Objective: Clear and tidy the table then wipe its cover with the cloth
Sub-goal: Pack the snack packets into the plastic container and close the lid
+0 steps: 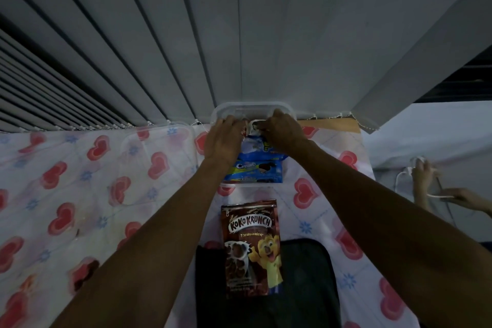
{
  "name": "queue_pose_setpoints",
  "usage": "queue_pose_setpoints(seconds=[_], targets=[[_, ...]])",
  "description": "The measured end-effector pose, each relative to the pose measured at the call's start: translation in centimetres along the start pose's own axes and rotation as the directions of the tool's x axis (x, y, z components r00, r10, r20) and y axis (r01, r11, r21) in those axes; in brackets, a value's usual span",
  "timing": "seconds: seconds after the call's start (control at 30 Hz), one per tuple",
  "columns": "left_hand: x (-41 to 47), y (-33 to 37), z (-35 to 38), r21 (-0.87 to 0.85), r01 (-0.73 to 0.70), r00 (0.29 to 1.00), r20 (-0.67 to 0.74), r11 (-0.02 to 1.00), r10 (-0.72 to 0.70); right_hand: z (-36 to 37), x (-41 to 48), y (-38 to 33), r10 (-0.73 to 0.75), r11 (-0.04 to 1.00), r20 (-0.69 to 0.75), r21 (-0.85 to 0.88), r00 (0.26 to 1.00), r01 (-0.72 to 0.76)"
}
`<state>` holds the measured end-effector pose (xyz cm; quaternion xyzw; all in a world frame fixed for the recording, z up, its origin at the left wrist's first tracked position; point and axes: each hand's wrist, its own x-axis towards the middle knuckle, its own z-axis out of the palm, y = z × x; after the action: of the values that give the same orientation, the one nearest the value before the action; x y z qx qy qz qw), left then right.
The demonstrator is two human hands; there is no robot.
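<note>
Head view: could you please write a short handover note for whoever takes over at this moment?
Left hand and right hand: both at the far end of the clear container, fingers on a small packet; grip unclear.
Blue cookie packs lie in the container.
Koko Krunch pouch still lies out, partly on a dark mat.
Clear lid lies left of the container.
Left: pouch, lid, wiping the heart-print cover. No cloth visible.
</note>
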<state>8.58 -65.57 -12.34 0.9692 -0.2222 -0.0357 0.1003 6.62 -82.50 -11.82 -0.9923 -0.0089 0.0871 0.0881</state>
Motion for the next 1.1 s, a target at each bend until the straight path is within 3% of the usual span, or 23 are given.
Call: queue_pose_setpoints(seconds=[0.1,0.23,0.47,0.63,0.77,1.1], targets=[[0.1,0.3,0.2,-0.045,0.090,0.996,0.012,0.995,-0.090,-0.3,-0.4,-0.5,0.021,1.000,-0.037,0.021,0.999,-0.020],[0.2,0.5,1.2,-0.073,0.108,0.994,0.005,0.991,-0.108,0.5,-1.0,-0.9,0.042,0.999,-0.050,-0.009,0.998,-0.042],[-1.0,0.0,0.6,-0.158,0.024,0.998,0.058,0.987,-0.015,-0.1,-2.5,-1.1,0.004,1.000,0.047,0.007,0.999,-0.004],[-3.9,0.0,-1.8,-0.152,-0.070,0.998,-0.018,0.986,0.068,-1.0,-5.7,-2.3,0.003,1.000,-0.080,0.006,0.997,-0.002],[-6.7,0.2,-3.0,-0.147,-0.141,0.990,-0.047,0.979,0.136,-1.5,-9.0,-4.3,0.018,0.999,-0.061,-0.044,0.998,-0.021],[-16.1,0.4,-3.3,-0.030,-0.114,0.992,0.057,0.993,0.115,-1.0,-18.6,-8.2,0.154,0.988,-0.037,-0.003,0.987,-0.155]])
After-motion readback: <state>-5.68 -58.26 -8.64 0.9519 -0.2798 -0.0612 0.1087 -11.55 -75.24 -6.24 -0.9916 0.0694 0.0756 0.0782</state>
